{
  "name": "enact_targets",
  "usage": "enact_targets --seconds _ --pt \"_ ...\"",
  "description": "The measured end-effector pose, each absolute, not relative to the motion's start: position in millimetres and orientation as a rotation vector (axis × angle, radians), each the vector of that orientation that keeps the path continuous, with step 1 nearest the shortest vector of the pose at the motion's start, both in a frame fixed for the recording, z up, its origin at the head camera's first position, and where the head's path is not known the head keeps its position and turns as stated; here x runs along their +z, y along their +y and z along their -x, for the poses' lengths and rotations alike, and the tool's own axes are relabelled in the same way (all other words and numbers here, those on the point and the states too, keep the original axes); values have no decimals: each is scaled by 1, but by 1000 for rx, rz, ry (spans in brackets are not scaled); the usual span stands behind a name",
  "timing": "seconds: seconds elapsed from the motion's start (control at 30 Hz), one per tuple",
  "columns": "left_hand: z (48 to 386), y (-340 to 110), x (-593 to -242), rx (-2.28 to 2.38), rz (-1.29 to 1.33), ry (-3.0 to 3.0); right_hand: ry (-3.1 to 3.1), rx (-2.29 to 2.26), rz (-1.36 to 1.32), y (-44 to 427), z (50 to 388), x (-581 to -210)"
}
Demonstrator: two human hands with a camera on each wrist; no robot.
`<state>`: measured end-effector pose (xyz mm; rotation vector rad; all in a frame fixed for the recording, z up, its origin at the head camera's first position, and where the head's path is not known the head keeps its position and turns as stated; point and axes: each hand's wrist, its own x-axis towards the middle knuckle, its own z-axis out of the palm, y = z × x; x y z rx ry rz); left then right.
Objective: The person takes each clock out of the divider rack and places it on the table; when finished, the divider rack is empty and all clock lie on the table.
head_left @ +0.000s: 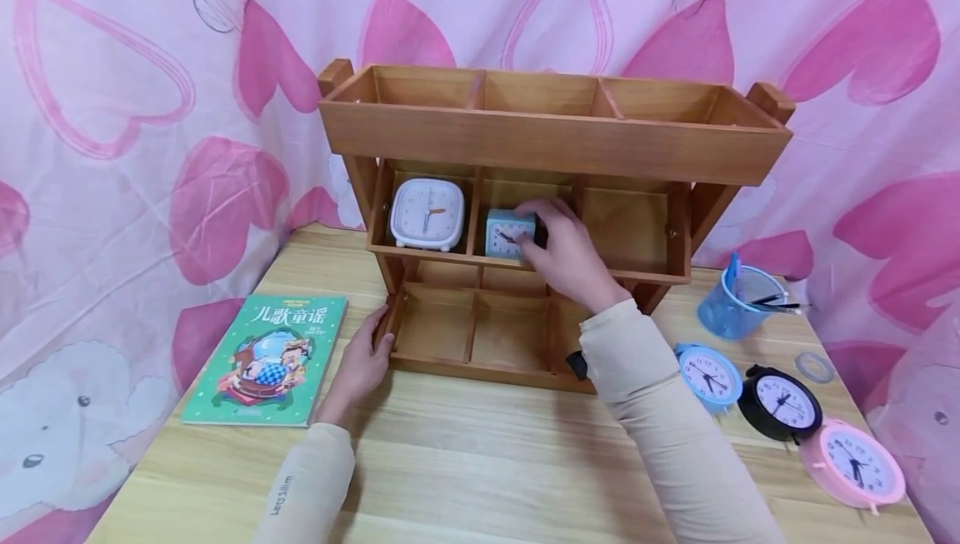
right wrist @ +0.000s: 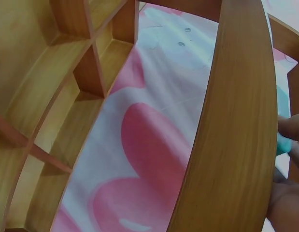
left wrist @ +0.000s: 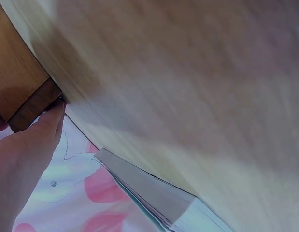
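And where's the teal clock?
In the head view, the teal clock is in the middle tier's centre compartment, right of the white clock, between the right hand's fingers.

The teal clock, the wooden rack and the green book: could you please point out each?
Teal clock (head_left: 507, 237), head view, on its dial.
Wooden rack (head_left: 551, 142), head view, top tier's front board.
Green book (head_left: 266, 362), head view, on its cover.
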<state>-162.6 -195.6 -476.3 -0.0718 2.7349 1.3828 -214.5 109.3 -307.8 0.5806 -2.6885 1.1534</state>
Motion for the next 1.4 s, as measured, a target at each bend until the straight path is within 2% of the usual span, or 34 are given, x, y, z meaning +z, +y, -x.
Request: enact_targets --seconds 0.27,0.53,0.83,1.03,1.2,1.4 --pt "164 -195 -478 1373 74 2726 -2423 1320 -603 127 201 -300" --pt "161 -195 -475 1376 73 2725 -2392 1333 -505 188 152 -302" --pt "160 -196 -475 1358 66 2725 -2643 1120 -169 275 90 -366" --pt "161 -196 -474 1349 72 2732 -2818 1013 -11 313 58 -408" --pt "162 -194 -473 1359 77 2728 -2924 1186 89 333 42 -438" --pt "163 -194 -473 1368 57 2726 -2933 1358 135 345 38 -457"
